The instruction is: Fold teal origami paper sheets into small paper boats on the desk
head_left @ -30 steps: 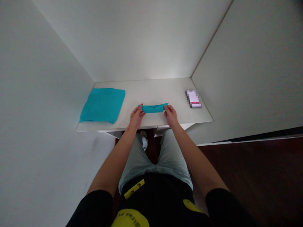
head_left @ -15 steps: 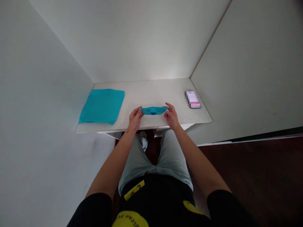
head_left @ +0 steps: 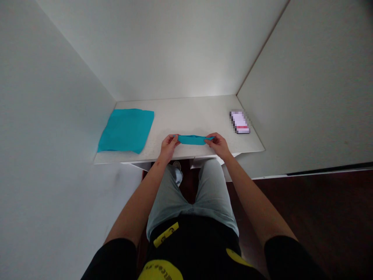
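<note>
A narrow folded strip of turquoise cloth [head_left: 191,140] stretches level between my hands, close above the front part of the white tabletop. Its left end is pinched between the thumb and fingers of my left hand [head_left: 169,146]. My right hand [head_left: 218,145] grips the other end the same way, thumb at the near side. Along the strip's upper edge the layers part slightly. Whether it touches the tabletop I cannot tell. Left of my hands, a larger turquoise cloth [head_left: 126,130] lies flat, with a slightly uneven near edge.
The white tabletop [head_left: 186,112] is enclosed by walls at the left, back and right. A phone [head_left: 239,122], blurred out by pixels, lies near its right edge. Below the front edge are my legs and a white drawer or panel [head_left: 204,160].
My right hand has shifted right and closed its fingers on the strip's end. The strip has come slightly nearer and looks flatter, its middle gap narrower. The larger cloth stays put.
</note>
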`<state>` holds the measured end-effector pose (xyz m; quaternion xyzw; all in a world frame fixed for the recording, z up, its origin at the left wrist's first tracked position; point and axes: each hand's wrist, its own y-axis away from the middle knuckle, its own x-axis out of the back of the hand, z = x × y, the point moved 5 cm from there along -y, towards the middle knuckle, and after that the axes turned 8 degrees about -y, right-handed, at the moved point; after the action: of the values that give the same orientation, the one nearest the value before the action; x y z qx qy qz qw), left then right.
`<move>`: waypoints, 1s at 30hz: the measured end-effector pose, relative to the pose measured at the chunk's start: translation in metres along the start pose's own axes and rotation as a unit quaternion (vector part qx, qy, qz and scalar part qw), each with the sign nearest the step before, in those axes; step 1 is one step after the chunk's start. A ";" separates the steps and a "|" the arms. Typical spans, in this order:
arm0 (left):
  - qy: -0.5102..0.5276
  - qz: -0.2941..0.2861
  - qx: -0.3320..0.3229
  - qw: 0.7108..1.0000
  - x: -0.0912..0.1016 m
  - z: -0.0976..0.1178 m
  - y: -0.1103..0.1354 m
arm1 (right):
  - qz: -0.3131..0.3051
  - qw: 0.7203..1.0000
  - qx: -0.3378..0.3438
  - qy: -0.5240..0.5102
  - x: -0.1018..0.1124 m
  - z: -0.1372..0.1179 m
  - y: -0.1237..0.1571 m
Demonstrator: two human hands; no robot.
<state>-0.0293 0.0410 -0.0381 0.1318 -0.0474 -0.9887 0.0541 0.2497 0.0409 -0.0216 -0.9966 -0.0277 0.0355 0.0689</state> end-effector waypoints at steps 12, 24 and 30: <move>-0.475 -0.212 -0.219 0.825 -0.038 0.067 0.019 | -0.032 0.999 0.001 -0.016 -0.004 0.004 0.002; -0.551 -0.249 -0.240 0.759 -0.062 0.056 0.020 | -0.045 0.993 0.081 0.067 -0.007 -0.006 0.004; -0.657 -0.239 -0.224 0.679 -0.066 0.052 0.029 | -0.018 0.975 0.162 0.149 0.000 -0.015 0.015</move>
<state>0.0224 0.0247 0.0322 -0.5613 0.1849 -0.7812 -0.2014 0.2520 0.0238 -0.0086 -0.9657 -0.0287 -0.1104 0.2332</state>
